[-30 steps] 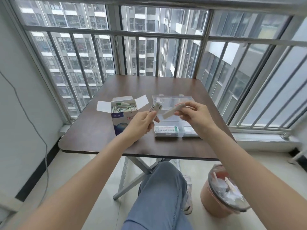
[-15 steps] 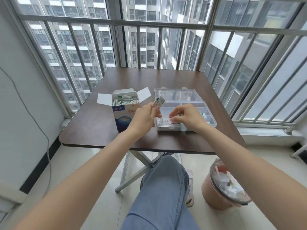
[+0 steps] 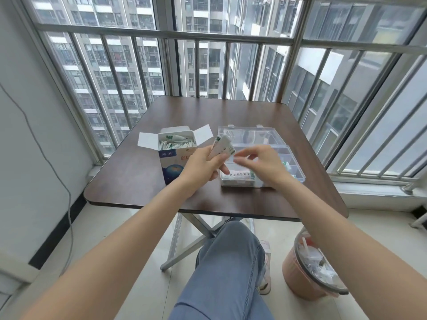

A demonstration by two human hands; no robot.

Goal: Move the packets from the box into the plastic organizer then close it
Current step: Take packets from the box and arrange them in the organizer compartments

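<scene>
A dark brown desk (image 3: pixel 143 181) carries both containers side by side within easy reach of the seated person. The plastic organizer (image 3: pixel 251 135) lies to the right with its clear lid folded back flat, leaving the compartments exposed for filling; a few packets already lie in the near compartments. The box (image 3: pixel 172 158) stands upright just to its left, flaps spread, with many packets visible inside. The left hand (image 3: pixel 203 165) grips a small bunch of packets (image 3: pixel 223 146) fanned upward, apparently as a supply to draw from. The right hand (image 3: pixel 261 162) hovers over the organizer, fingers loosely curled toward the bunch; motion blur obscures whether it pinches a packet.
</scene>
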